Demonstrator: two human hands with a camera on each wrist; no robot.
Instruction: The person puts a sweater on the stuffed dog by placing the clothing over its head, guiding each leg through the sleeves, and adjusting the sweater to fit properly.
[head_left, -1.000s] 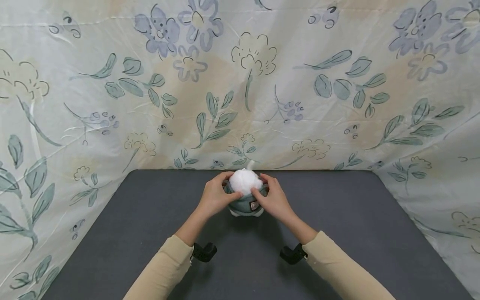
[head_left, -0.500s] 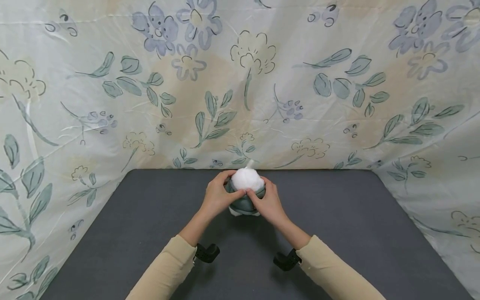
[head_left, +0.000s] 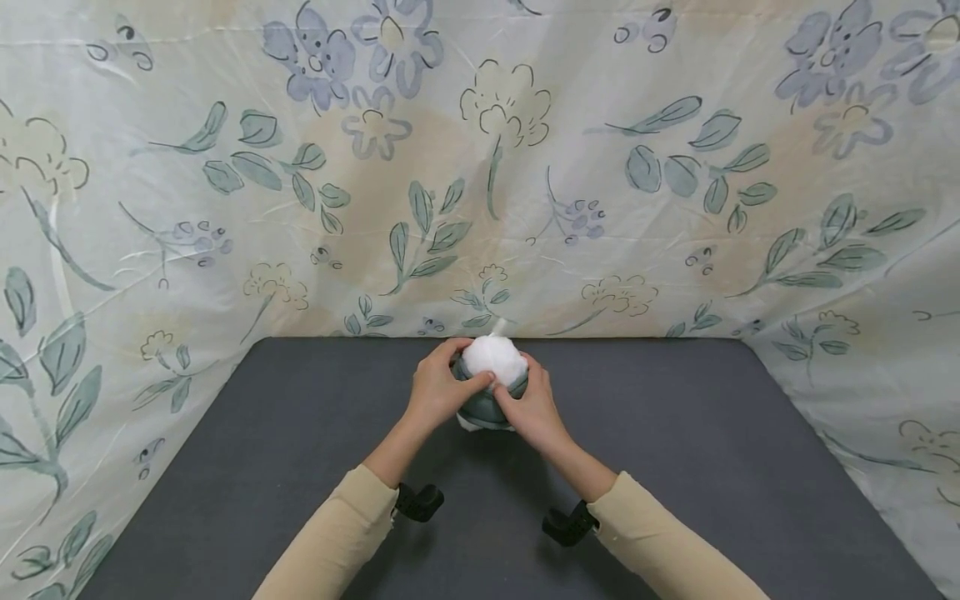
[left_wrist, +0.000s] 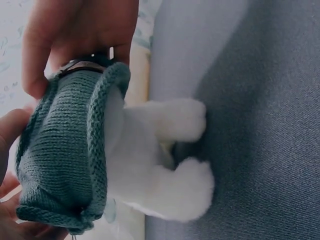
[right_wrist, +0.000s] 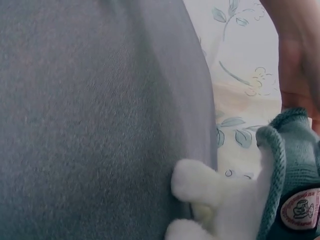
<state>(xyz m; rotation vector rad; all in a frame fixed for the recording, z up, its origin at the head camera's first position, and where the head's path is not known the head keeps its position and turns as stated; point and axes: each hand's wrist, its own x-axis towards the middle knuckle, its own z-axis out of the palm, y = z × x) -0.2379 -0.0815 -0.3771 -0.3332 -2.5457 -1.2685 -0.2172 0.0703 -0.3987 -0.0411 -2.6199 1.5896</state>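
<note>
A white plush toy [head_left: 493,358] in a green knitted sweater [left_wrist: 65,145] is between my two hands near the far edge of the table. My left hand [head_left: 442,385] grips its left side, and my right hand [head_left: 534,407] grips the right. Both thumbs meet at the sweater's upper edge on the near side, while the other fingers wrap round the sides, partly hidden. Below the rolled hem, two stubby white legs [left_wrist: 182,192] point down, feet right by the table surface. An oval patch [right_wrist: 301,210] with pinkish lettering shows on the sweater in the right wrist view.
The dark grey table [head_left: 315,433] spreads around the hands. Behind it and along both sides hangs a pale cloth [head_left: 585,150] printed with flowers and leaves. Black wrist-worn cameras [head_left: 420,503] jut inward from the cuffs of beige sleeves [head_left: 667,533].
The toy has turned slightly, and its patch, visible a second ago in the head view, is now covered by the right hand. The thumbs have drawn together, and the right forearm has shifted left.
</note>
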